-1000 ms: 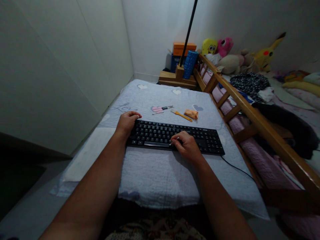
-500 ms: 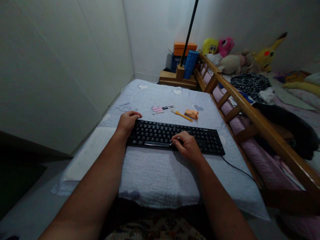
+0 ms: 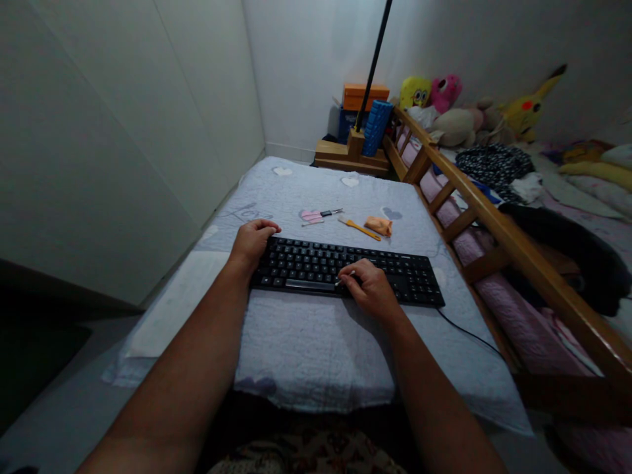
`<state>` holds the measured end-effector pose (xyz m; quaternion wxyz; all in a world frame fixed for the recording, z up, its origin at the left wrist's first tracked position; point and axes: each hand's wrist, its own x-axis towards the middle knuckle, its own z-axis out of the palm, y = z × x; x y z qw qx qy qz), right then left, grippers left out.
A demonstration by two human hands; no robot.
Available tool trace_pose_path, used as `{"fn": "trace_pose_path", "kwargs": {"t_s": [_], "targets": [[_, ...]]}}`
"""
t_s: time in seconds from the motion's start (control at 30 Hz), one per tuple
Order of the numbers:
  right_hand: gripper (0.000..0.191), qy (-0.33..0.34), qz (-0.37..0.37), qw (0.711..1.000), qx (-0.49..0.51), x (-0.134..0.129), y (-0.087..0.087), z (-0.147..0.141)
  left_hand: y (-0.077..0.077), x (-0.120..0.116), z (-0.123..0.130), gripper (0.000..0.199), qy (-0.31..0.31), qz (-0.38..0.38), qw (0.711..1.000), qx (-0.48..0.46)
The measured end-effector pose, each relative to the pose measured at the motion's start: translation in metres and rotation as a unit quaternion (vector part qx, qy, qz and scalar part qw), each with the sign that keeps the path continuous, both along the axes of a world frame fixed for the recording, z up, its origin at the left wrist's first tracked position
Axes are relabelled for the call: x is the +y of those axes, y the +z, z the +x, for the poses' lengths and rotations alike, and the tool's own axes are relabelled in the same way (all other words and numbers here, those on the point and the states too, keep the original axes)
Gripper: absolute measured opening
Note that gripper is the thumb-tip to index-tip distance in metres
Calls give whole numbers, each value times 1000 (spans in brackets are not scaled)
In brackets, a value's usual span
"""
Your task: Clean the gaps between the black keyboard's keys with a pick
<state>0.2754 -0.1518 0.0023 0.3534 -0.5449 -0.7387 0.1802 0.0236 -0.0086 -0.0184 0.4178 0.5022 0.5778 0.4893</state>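
Observation:
A black keyboard (image 3: 316, 260) lies on the cloth-covered table (image 3: 316, 349). My left hand (image 3: 253, 242) is closed around the keyboard's upper left corner. In my right hand (image 3: 364, 282) a thin white cotton swab (image 3: 338, 283) is pinched, its tip down at the keys just right of the space bar. Behind the keyboard lie a pair of tweezers (image 3: 330, 212), another thin swab (image 3: 313, 223), an orange-handled brush (image 3: 363, 229) and a crumpled orange packet (image 3: 378, 226).
A wooden bed rail (image 3: 486, 207) runs along the right side, with plush toys (image 3: 457, 125) and clothes beyond it. The keyboard cable (image 3: 469, 332) trails to the right. A white sheet (image 3: 172, 309) lies at the left, and a blue roller (image 3: 378, 128) stands at the back.

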Motion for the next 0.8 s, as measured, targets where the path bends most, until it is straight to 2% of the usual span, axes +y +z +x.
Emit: {"fn": "trace_pose_path", "kwargs": {"t_s": [0.8], "targets": [[14, 3, 5, 1000, 3, 0, 0, -1, 1, -1, 0, 8, -1, -4, 1000, -7]]}}
